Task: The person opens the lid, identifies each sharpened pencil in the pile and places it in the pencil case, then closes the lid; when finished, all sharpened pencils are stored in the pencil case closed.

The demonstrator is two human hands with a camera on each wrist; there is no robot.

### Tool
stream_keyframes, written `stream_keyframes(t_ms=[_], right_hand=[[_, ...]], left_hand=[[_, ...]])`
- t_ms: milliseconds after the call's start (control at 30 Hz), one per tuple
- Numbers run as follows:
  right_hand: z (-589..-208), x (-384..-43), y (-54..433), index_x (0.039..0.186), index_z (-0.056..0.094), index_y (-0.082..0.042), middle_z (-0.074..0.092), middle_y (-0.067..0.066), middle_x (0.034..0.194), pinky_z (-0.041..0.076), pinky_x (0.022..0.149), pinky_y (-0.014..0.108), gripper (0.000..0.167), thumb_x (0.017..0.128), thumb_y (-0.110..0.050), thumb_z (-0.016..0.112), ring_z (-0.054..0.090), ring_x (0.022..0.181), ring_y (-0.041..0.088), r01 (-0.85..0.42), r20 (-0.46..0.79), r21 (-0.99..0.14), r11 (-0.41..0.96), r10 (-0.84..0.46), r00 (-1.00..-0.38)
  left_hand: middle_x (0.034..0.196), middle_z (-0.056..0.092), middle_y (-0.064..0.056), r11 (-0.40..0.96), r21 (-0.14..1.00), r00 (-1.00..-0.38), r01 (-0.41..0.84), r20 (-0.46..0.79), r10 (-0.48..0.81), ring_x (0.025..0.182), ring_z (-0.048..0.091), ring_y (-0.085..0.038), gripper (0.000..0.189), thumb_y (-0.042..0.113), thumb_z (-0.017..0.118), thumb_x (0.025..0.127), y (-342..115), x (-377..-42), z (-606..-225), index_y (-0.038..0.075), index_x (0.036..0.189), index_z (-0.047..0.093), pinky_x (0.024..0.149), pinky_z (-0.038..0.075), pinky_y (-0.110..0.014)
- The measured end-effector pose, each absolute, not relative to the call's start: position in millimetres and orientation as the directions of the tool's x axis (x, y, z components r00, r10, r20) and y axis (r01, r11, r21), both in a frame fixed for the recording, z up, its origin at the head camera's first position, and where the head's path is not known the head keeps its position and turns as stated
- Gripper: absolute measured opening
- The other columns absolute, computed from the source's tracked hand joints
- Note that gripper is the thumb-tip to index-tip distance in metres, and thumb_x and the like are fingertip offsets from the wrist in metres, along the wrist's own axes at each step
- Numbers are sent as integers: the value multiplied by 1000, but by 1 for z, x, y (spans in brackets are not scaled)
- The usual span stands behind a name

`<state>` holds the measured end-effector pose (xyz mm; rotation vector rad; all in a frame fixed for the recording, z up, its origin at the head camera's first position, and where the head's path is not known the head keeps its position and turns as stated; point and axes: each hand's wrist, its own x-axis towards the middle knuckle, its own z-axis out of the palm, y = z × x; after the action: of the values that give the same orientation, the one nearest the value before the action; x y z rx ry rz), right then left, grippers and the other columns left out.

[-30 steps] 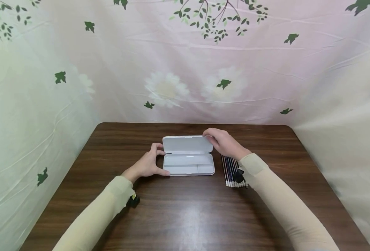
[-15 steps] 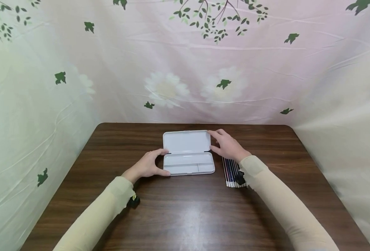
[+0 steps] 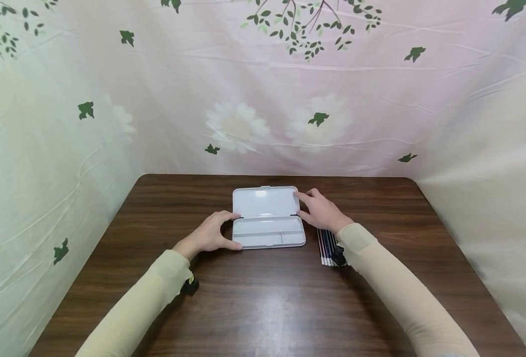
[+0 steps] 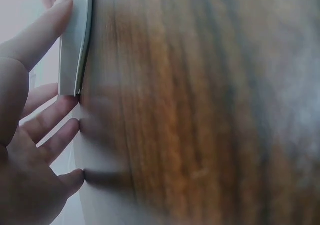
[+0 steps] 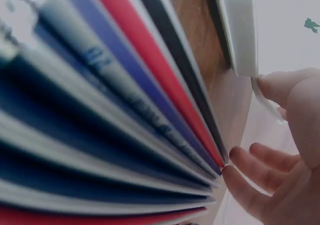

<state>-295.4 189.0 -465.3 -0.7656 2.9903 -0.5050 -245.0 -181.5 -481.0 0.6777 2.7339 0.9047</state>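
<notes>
A white pencil case (image 3: 268,241) stands opened on the table, its lid (image 3: 267,202) swung back toward the far side. Dividers split its tray into compartments with nothing in them. My left hand (image 3: 206,233) holds the case's left end, thumb at the front corner and a finger near the hinge. At the lid's right edge, my right hand (image 3: 322,210) touches with index finger and thumb, the other fingers loose. Beneath the right wrist lies a row of striped pencils (image 3: 327,246), partly hidden by the sleeve; the right wrist view shows the pencils (image 5: 145,55) up close.
The brown wooden table (image 3: 263,302) extends around the case on all sides. A printed cloth (image 3: 263,89) with leaves and birds hangs behind and along both sides. Dark wrist-worn cameras sit under both wrists, the right one close over the pencils.
The lid has swung back from partly raised to further open. My right hand has slid from the lid's top corner down its right edge. The left hand's fingers shifted slightly toward the hinge.
</notes>
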Motion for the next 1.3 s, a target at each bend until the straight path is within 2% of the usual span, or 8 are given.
stream_keyframes(t_ms=[133, 267, 467, 667, 1000, 1133, 1300], right_hand=[[-465, -295, 186, 154, 54, -9, 56, 30, 131, 53, 88, 53, 54, 104, -24, 67, 53, 116, 42, -489, 79, -273, 829, -487, -870], [-464, -295, 185, 150, 58, -8, 60, 29, 126, 48, 94, 55, 50, 103, -23, 68, 49, 118, 42, -504, 86, -260, 824, -500, -861], [-464, -292, 189, 152, 55, -10, 50, 31, 136, 50, 95, 58, 53, 103, -23, 68, 46, 124, 45, -491, 88, -314, 813, -490, -867], [-467, -285, 203, 158, 47, -14, 44, 28, 145, 49, 99, 59, 59, 104, -26, 67, 44, 130, 44, -519, 120, -342, 783, -511, -851], [-460, -253, 246, 157, 47, -12, 50, 28, 141, 52, 95, 62, 62, 101, -27, 71, 51, 125, 44, -455, 148, -372, 809, -433, -889], [-460, -242, 264, 150, 54, -5, 58, 26, 133, 54, 93, 60, 57, 100, -25, 73, 59, 117, 39, -451, 156, -367, 814, -424, -892], [-462, -230, 282, 138, 62, 2, 67, 22, 121, 59, 85, 54, 47, 99, -21, 74, 67, 103, 34, -454, 160, -391, 800, -427, -890]], left_hand=[[151, 55, -9, 720, 594, -880, 360, -39, 472, 143, 45, -33, 95, 54, 93, 75, -182, -245, -481, 15, 153, 54, 118, 37, -55], [151, 56, -9, 722, 590, -878, 361, -45, 476, 142, 46, -32, 95, 55, 92, 75, -183, -246, -482, 15, 153, 54, 118, 38, -54], [152, 55, -9, 722, 586, -875, 367, -45, 482, 141, 47, -32, 94, 55, 92, 76, -184, -247, -482, 15, 153, 55, 118, 38, -53], [153, 55, -8, 724, 588, -877, 360, -52, 478, 142, 46, -32, 94, 55, 93, 76, -185, -248, -482, 15, 153, 55, 119, 37, -52], [154, 54, -9, 723, 590, -878, 360, -48, 477, 144, 45, -34, 95, 59, 91, 75, -187, -248, -484, 18, 153, 55, 119, 37, -56], [155, 53, -9, 719, 593, -877, 364, -43, 479, 145, 44, -35, 95, 60, 91, 75, -187, -247, -483, 19, 153, 55, 119, 36, -58], [155, 53, -8, 719, 592, -880, 363, -37, 474, 146, 45, -34, 94, 60, 91, 75, -186, -246, -483, 19, 152, 56, 119, 36, -57]])
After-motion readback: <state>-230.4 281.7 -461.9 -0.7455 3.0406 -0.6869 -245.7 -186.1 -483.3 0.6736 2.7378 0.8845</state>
